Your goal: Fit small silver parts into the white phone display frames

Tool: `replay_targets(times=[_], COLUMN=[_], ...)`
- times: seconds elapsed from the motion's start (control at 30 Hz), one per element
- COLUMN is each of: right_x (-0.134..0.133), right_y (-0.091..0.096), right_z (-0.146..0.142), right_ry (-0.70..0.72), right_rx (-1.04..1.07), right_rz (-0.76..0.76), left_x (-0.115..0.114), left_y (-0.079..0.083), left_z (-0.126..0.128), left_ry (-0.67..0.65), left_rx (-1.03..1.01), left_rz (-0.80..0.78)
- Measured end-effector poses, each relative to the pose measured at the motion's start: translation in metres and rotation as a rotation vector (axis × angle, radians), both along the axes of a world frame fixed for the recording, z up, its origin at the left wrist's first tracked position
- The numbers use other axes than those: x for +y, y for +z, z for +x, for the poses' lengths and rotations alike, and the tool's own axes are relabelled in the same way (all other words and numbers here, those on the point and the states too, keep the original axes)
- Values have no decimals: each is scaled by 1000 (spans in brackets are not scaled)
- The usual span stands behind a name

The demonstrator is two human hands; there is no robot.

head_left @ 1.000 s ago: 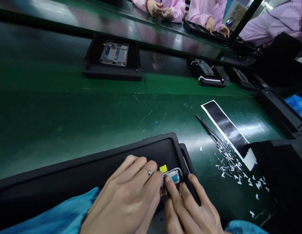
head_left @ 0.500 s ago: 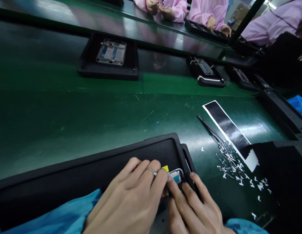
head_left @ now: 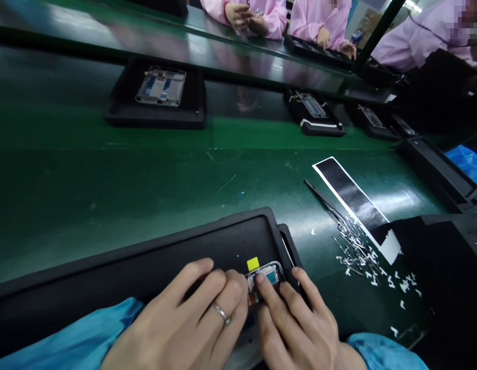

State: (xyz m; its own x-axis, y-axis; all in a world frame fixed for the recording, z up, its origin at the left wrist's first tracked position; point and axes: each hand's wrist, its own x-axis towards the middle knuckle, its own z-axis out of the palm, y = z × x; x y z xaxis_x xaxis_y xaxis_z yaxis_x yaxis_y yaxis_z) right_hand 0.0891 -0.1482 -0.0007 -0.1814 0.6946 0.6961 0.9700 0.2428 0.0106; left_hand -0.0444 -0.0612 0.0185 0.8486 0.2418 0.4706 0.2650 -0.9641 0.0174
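Supporting everything, the green bench (head_left: 157, 185) is being occupied by trays and loose parts. A long black tray (head_left: 215, 246) is being used nearest, its raised rim probably meant to stop pieces straying. Farther off, a black tray (head_left: 192, 114) is being filled partly by an open frame (head_left: 161, 86). The left hand (head_left: 188, 318) is being held with fingers bunched, tips hidden, so any pinch cannot be told. The right hand (head_left: 300, 321) is being spread, index fingertip pressed on a phone-like frame (head_left: 272, 276) inside the near tray's right end, apparently to steady it; with the thumb hidden, a clasp cannot be confirmed. A black strip (head_left: 354, 195), slender tool (head_left: 319, 196) and small pieces (head_left: 354, 239) are being grouped, seemingly for easy reach.
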Motion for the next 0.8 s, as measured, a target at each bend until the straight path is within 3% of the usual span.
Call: replay_targets(times=[0.17, 0.3, 0.53, 0.67, 0.8], right_x=[-4, -2, 3, 2, 2], right_y=[-1, 3, 8, 6, 7], right_z=[1, 1, 0, 0, -2], right_ry=[9, 6, -19, -21, -28], right_rx=[-2, 18, -16, -75, -99], right_rz=[-22, -15, -13, -51, -74], left_x=[-5, -5, 3, 6, 8], left_y=[-15, -12, 0, 8, 9], left_z=[-4, -4, 4, 10, 6], left_ry=[120, 171, 89, 191, 210], left_rx=[-53, -102, -119, -169, -62], left_rz=[-344, -501, -500, -465, -459])
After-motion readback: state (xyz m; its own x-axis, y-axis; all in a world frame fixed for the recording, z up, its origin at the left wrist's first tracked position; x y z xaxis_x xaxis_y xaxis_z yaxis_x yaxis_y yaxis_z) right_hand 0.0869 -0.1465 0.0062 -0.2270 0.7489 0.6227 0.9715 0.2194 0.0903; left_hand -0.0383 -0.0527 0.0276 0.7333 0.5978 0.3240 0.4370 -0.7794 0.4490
